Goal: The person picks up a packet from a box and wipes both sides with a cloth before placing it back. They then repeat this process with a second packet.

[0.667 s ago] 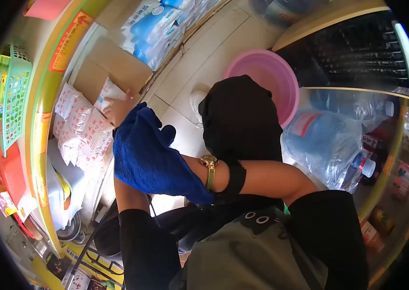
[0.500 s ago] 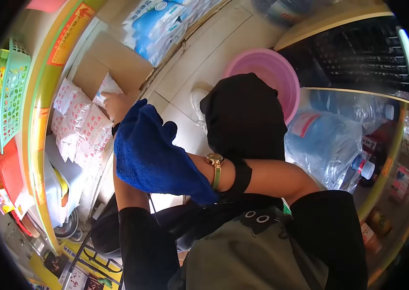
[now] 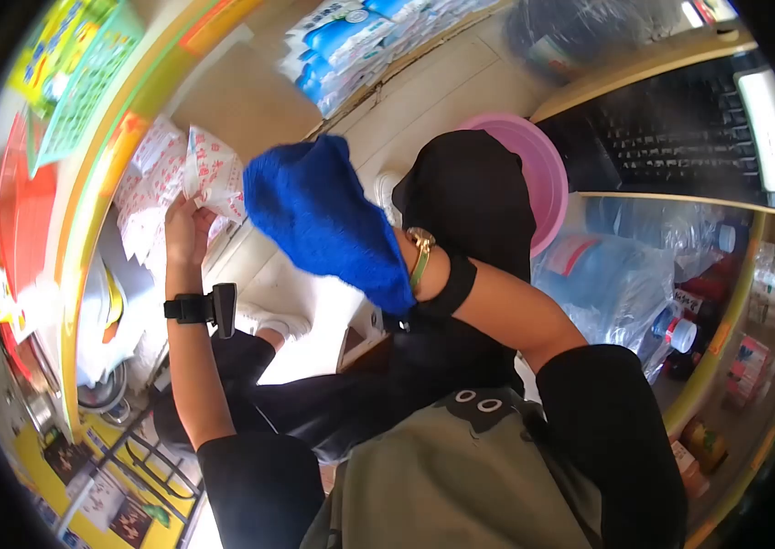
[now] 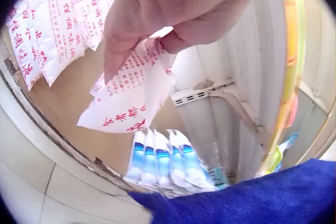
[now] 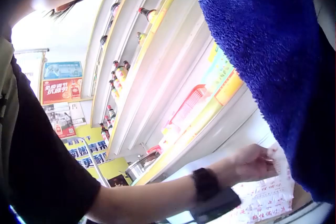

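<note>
The left hand (image 3: pixel 188 229) pinches a white packet with red print (image 3: pixel 214 174) at its edge, between thumb and fingers. In the left wrist view, the packet (image 4: pixel 126 100) hangs tilted below the hand (image 4: pixel 178 3). Similar packets (image 4: pixel 50 32) lie on brown cardboard behind it. A blue cloth (image 3: pixel 323 210) covers the right hand, its fingers hidden; a gold-faced watch (image 3: pixel 420 240) shows at the wrist. The cloth (image 5: pixel 262 50) fills the upper right of the right wrist view, close to the left hand (image 5: pixel 254 162).
A pink basin (image 3: pixel 548 183) stands on the tiled floor beyond a black-clad knee. Large water bottles (image 3: pixel 602 274) are at the right, under a shelf with a keyboard (image 3: pixel 689 137). Blue-and-white packages (image 3: pixel 351 46) lie at the top. A green basket (image 3: pixel 90 91) sits on the left shelf.
The left hand has come out from behind the cloth, with a packet lifted toward the cloth. The cloth-covered right hand has risen and moved right. The head view has shifted.
</note>
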The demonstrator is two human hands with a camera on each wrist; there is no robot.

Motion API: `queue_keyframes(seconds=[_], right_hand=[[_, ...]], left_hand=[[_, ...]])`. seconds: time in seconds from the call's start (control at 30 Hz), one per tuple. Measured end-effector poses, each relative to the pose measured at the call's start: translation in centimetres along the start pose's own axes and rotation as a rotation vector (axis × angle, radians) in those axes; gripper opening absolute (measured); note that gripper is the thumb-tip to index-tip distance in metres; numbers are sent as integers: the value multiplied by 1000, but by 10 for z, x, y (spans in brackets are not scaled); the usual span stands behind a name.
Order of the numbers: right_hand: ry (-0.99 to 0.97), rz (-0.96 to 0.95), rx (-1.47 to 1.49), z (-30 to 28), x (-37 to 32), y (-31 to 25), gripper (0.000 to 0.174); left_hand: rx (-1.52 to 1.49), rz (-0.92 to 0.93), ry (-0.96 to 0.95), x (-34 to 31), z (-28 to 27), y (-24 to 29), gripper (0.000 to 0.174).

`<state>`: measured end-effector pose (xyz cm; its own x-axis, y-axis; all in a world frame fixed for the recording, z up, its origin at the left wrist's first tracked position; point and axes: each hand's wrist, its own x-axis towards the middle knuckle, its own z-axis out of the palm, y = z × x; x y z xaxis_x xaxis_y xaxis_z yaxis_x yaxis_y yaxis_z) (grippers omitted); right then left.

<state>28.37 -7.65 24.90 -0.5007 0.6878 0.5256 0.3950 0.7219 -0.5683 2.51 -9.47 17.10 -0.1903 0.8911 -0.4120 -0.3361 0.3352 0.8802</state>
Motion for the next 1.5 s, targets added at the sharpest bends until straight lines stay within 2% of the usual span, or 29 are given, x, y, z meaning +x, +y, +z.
queue_keyframes(seconds=[0.03, 0.1, 0.13, 0.17, 0.23, 0.27, 0.33, 0.37, 0.4, 0.43, 0.47, 0.5, 0.53, 0.57, 0.63, 0.7, 0.73, 0.8, 0.87, 0.9, 0.97, 1.0, 1.03, 1.1, 1.13, 1.17, 1.23, 1.43, 1.5], right_hand=[[229, -5, 205, -6, 4, -4, 15], [26, 178, 602, -39, 18, -27, 21], [255, -5, 586, -28, 28, -29, 14], [278, -9, 571, -25, 30, -29, 15], [130, 32, 593, -34, 35, -31, 17], [90, 157, 766, -37, 33, -37, 16], [-86, 382, 957, -45, 38, -47, 19], [-94, 354, 961, -50, 45, -52, 19], [-245, 252, 652, -56, 53, -58, 37], [-384, 155, 336, -57, 55, -62, 55], [-231, 95, 525, -50, 44, -61, 58], [-253, 99, 512, -40, 38, -59, 58], [-190, 71, 693, -30, 31, -58, 56], [-128, 42, 870, -27, 29, -61, 55], [-230, 65, 768, -37, 34, -76, 54], [-306, 80, 680, -47, 51, -100, 52], [-353, 54, 608, -51, 59, -113, 50], [-411, 18, 529, -52, 71, -135, 47], [-326, -215, -109, -43, 80, -152, 36], [-340, -233, -113, -36, 82, -159, 36], [-178, -455, -415, -19, 77, -171, 39], [-91, -567, -561, -11, 73, -178, 41], [-109, -581, -561, -4, 70, -184, 41], [-154, -599, -835, 6, 64, -199, 42], [-207, -485, -408, 7, 58, -196, 48], [-209, -498, -411, 7, 55, -194, 48], [-179, -390, 67, 5, 60, -196, 60], [-338, -381, -109, -16, 86, -239, 70], [-400, -363, -161, -13, 91, -249, 73]], left_hand=[[-6, 34, -71, -16, -2, 7, 34], [-10, 104, -89, -48, 6, 21, 40], [-74, 97, -119, -68, 17, 35, 42], [-132, 85, -153, -92, 30, 47, 45], [-251, 174, -202, -129, 38, 57, 52], [-276, 163, -198, -139, 33, 57, 64], [-369, 229, -139, -159, 22, 47, 70], [-417, 280, -168, -164, 18, 43, 73], [-649, 275, -300, -166, 15, 36, 78], [-725, 229, -161, -173, 29, 40, 80], [-805, 246, -224, -172, 28, 32, 79], [-898, 260, -285, -170, 28, 21, 79], [-931, 257, -275, -174, 36, 21, 79], [-975, 224, -174, -179, 47, 29, 77], [-1044, 213, -73, -180, 48, 37, 76], [-1137, 227, -478, -180, 29, 41, 73], [-1009, 397, -535, -168, 17, 31, 68], [-1118, 336, -434, -174, 16, 34, 70], [-1157, 277, -306, -183, 22, 51, 81], [-1173, 295, -301, -184, 20, 54, 81], [-1090, 349, -359, -185, 18, 51, 72], [-1064, 340, -300, -190, 17, 50, 68], [-1040, 350, -226, -194, 18, 52, 66], [-1002, 410, -180, -203, 17, 56, 63], [-1010, 420, -179, -207, 13, 53, 63], [-955, 450, -177, -211, 10, 51, 62], [-901, 516, -198, -217, 6, 52, 61], [-980, 501, -241, -230, -5, 47, 59], [-873, 477, -124, -230, -8, 44, 56]])
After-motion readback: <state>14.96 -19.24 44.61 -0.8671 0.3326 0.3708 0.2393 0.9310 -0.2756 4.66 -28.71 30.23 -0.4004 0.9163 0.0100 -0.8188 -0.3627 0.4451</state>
